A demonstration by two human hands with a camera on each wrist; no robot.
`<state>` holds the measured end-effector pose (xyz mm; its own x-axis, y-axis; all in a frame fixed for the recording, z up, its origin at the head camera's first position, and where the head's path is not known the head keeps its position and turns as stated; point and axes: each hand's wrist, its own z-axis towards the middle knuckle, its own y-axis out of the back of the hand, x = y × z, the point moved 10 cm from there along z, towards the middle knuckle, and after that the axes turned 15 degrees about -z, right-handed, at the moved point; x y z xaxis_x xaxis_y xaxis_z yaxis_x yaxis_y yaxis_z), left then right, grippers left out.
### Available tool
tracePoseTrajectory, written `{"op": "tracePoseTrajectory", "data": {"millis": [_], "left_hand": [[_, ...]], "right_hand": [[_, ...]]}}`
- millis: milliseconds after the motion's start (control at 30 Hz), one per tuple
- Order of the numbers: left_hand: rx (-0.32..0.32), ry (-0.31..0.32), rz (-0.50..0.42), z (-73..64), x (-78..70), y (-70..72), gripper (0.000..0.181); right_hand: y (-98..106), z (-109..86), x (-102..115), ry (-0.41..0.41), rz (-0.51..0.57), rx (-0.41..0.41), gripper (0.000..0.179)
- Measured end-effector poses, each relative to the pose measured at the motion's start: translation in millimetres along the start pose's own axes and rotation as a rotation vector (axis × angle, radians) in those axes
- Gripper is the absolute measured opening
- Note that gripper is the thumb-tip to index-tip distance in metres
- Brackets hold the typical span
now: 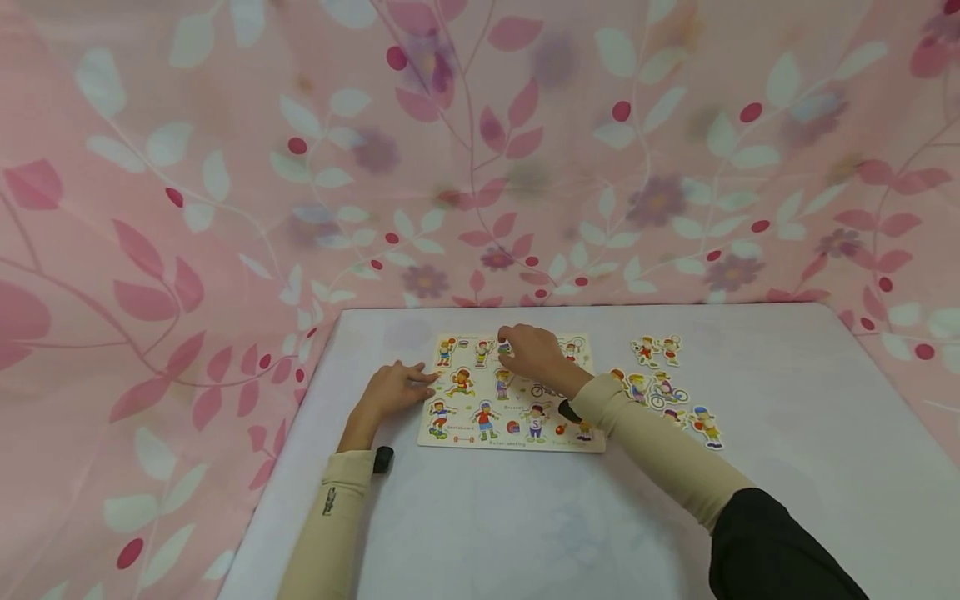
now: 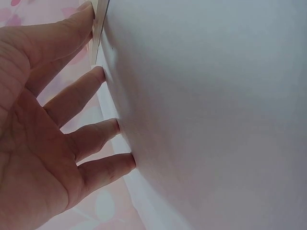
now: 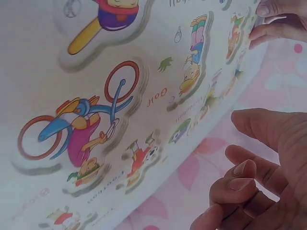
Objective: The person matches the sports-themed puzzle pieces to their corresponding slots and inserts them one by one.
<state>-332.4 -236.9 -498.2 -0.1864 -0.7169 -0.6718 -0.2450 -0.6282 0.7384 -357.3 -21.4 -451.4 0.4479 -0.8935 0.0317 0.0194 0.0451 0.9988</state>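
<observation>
A pale puzzle board [image 1: 468, 437] printed with sports figures and words lies on the table. My left hand [image 1: 392, 389] is at the board's left edge, fingers spread. In the left wrist view its thumb [image 2: 79, 21] touches the board's edge and the other fingertips rest on the table. Above the board's upper middle is my right hand [image 1: 534, 354], its fingers bent loosely. Nothing shows between thumb and fingers in the right wrist view, where a bicycle figure [image 3: 79, 117] and a football figure [image 3: 137, 163] appear on the board. In the head view, this hand and sleeve hide part of the board.
Several loose figure pieces lie right of the board, among them a cyclist [image 1: 666, 390], a blue-capped figure [image 1: 705, 425] and a pair farther back [image 1: 645, 350]. A white cloth covers the table [image 1: 487, 517]. Behind hangs a pink floral curtain [image 1: 465, 167].
</observation>
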Motion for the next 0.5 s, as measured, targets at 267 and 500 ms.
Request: {"op": "tracePoseTrajectory", "data": {"millis": [267,500], "left_hand": [[-0.003,-0.003,0.016,0.1,0.6,1.5,0.034],[0.004,-0.001,0.01,0.5,1.7,-0.3,0.035]], "right_hand": [[7,-19.2,-16,-0.005,0.023,-0.011,0.033],[6,-38.0,-38,-0.048,0.05,0.03,0.037]]}}
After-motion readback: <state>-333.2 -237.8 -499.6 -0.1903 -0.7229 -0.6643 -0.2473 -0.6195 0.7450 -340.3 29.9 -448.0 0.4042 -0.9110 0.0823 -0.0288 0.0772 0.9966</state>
